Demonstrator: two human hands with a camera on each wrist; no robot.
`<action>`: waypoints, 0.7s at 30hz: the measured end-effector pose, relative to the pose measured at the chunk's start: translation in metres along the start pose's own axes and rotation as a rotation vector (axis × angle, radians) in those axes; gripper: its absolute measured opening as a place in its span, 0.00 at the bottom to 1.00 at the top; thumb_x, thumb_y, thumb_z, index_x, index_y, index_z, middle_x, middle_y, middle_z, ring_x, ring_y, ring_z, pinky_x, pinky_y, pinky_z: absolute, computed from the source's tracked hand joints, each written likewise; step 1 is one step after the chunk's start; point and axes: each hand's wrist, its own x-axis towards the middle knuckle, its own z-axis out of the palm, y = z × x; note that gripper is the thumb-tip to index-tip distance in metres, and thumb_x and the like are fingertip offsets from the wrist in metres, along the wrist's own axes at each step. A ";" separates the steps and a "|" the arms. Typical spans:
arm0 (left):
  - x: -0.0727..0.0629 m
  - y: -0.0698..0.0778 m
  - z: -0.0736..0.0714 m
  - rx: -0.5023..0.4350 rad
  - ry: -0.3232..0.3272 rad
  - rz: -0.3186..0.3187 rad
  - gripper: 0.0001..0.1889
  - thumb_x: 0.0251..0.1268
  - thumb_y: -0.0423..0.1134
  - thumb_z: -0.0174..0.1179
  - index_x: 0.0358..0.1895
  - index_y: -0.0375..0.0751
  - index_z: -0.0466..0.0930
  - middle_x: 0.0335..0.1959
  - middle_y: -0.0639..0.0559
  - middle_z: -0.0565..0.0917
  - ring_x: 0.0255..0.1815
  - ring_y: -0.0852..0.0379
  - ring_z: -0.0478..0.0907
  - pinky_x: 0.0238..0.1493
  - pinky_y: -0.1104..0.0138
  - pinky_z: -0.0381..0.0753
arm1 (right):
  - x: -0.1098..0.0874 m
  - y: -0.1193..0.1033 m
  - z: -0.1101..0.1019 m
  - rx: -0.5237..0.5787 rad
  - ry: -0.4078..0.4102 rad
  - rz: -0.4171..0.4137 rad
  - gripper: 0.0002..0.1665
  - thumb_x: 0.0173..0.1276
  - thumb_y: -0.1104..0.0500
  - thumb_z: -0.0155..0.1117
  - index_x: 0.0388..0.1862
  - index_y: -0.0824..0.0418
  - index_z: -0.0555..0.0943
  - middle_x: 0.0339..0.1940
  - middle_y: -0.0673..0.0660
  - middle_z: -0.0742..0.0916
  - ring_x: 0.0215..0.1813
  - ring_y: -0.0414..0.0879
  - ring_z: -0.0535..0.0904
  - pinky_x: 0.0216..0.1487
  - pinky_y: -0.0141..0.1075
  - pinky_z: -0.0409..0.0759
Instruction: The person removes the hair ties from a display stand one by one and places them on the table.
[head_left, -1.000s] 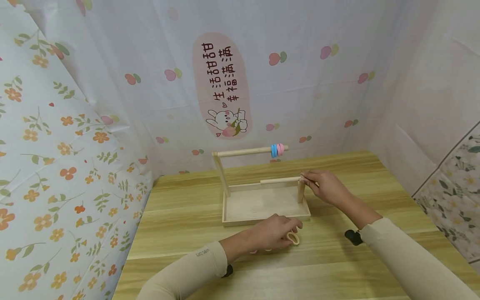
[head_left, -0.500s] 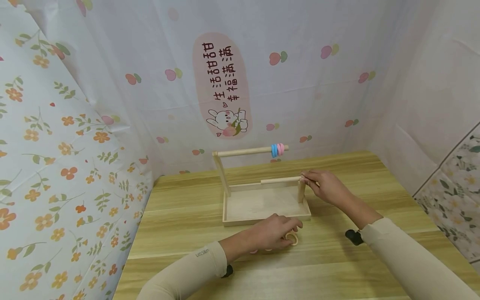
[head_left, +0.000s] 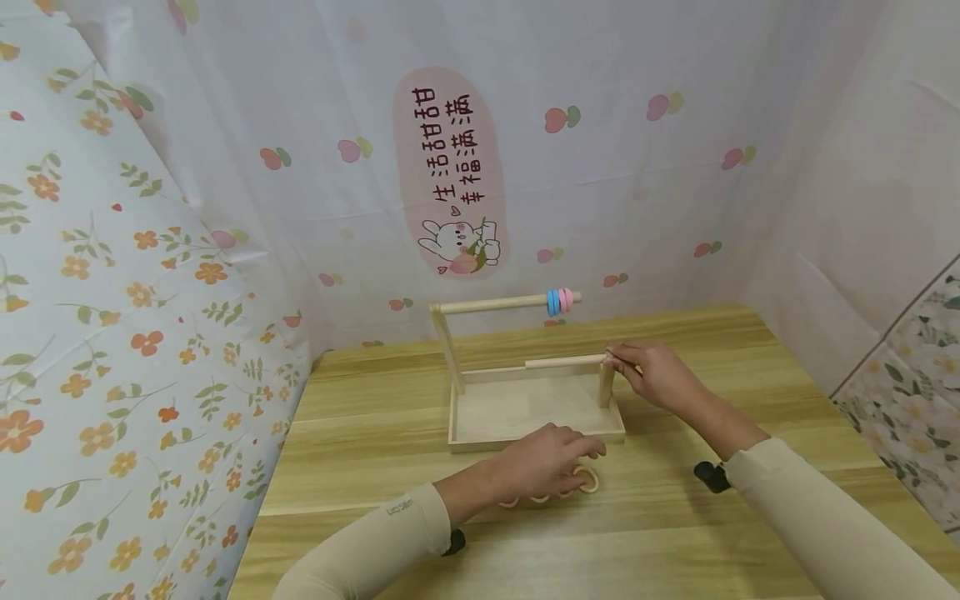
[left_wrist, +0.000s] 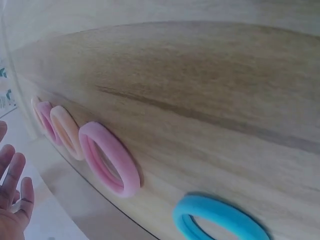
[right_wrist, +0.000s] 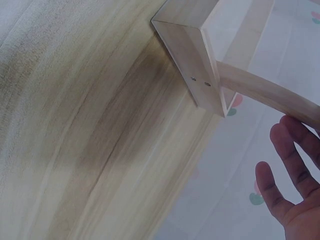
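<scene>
A pale wooden stand has a tray base, a tall left post and a short right post, each carrying a horizontal rod. My right hand grips the top of the short post, at the end of the lower rod. My left hand hovers low in front of the tray, fingers loosely bent, its thumb side right at a cream ring. Pink and peach rings lie in a row below that hand; a pink ring and a blue ring show nearer the left wrist.
Blue and pink rings hang near the free end of the upper rod. The stand is on a wood-grain table. Behind it and to both sides hang printed cloth curtains.
The cream ring by my left fingers has turned from a tilted look to a flatter, rounder one. My right hand keeps its grip on the post. The head view has shifted slightly.
</scene>
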 end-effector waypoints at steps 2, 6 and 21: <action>-0.002 0.000 -0.002 0.013 0.004 -0.017 0.24 0.82 0.50 0.68 0.73 0.52 0.77 0.61 0.60 0.91 0.61 0.64 0.86 0.67 0.68 0.83 | 0.000 0.000 0.000 0.000 0.000 0.001 0.19 0.75 0.66 0.74 0.61 0.74 0.88 0.57 0.72 0.92 0.50 0.66 0.93 0.46 0.56 0.92; -0.006 -0.003 -0.006 0.013 0.047 -0.044 0.23 0.85 0.54 0.64 0.75 0.53 0.78 0.62 0.59 0.91 0.64 0.62 0.87 0.71 0.67 0.83 | -0.001 -0.001 -0.001 -0.001 0.005 0.003 0.19 0.74 0.67 0.75 0.61 0.75 0.88 0.57 0.73 0.92 0.52 0.68 0.93 0.47 0.57 0.92; -0.029 -0.014 -0.027 -0.093 0.207 -0.152 0.18 0.91 0.50 0.55 0.71 0.49 0.82 0.61 0.54 0.91 0.60 0.59 0.90 0.63 0.69 0.88 | 0.000 -0.001 0.000 -0.018 0.014 -0.010 0.19 0.74 0.67 0.76 0.60 0.75 0.89 0.56 0.73 0.92 0.53 0.69 0.93 0.50 0.61 0.92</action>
